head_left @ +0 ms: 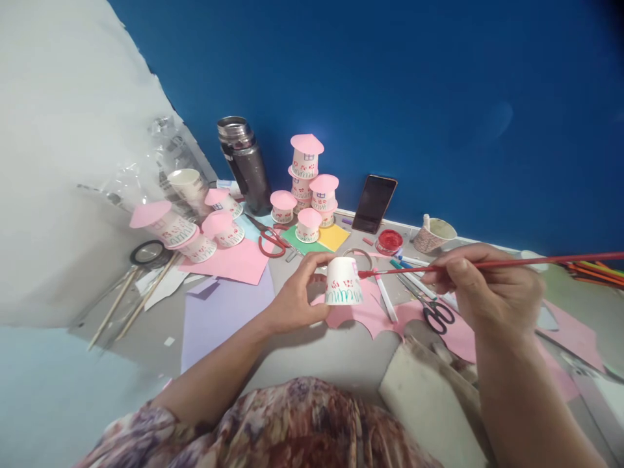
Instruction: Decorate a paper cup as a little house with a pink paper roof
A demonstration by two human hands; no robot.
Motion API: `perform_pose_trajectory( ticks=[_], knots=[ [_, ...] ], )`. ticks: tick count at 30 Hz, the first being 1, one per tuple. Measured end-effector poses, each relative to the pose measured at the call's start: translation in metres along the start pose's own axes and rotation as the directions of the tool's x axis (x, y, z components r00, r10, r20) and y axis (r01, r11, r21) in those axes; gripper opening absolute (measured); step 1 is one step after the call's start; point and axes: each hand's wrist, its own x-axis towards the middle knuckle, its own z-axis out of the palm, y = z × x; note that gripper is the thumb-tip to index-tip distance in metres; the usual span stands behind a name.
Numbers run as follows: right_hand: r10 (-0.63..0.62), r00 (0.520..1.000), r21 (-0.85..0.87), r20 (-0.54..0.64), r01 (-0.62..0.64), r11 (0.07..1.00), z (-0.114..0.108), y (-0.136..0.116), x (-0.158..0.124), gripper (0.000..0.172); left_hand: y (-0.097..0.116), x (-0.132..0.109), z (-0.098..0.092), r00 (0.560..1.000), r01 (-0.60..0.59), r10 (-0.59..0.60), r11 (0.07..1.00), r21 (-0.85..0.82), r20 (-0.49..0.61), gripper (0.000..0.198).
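Note:
My left hand (pixel 295 296) is closed round an upside-down white paper cup (pixel 343 281) with red marks and green strokes on its side. My right hand (pixel 487 286) pinches a long red paintbrush (pixel 492 264), its tip touching the cup's right side. Under the cup lies a scalloped pink paper (pixel 363 315). A small red paint pot (pixel 389 240) stands just behind the cup.
Decorated cups with pink roofs are stacked (pixel 307 188) at the back and lie at the left (pixel 195 227). A dark flask (pixel 245 162), phone (pixel 374 203), mug (pixel 433 234), red scissors (pixel 270 242), black scissors (pixel 431 309), markers (pixel 409 263), wooden sticks (pixel 127 302), tape rolls (pixel 147 252) and coloured papers (pixel 224 305) cover the surface.

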Motion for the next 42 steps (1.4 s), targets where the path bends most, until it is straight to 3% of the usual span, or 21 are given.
perform_pose_trajectory(
  ticks=[13,19,30,42],
  knots=[
    [0.039,0.999,-0.008,0.034,-0.039,0.999,0.002,-0.004,-0.005,0.021,0.004,0.001,0.0,0.999,0.03,-0.029,0.995,-0.091,0.019,0.076],
    [0.024,0.994,0.001,0.109,-0.025,1.0,0.0,-0.001,-0.005,0.022,0.006,0.001,0.002,0.999,0.03,-0.027,0.994,-0.102,0.027,0.072],
    [0.036,0.999,0.04,0.015,-0.036,0.999,-0.004,-0.009,-0.001,0.02,0.002,0.001,0.002,0.998,0.062,-0.056,0.962,-0.267,0.033,0.072],
    [0.001,0.999,0.061,0.048,-0.004,0.998,-0.005,-0.001,-0.002,0.02,-0.005,0.003,0.005,0.994,0.104,-0.087,0.924,-0.368,0.064,0.077]
  ],
)
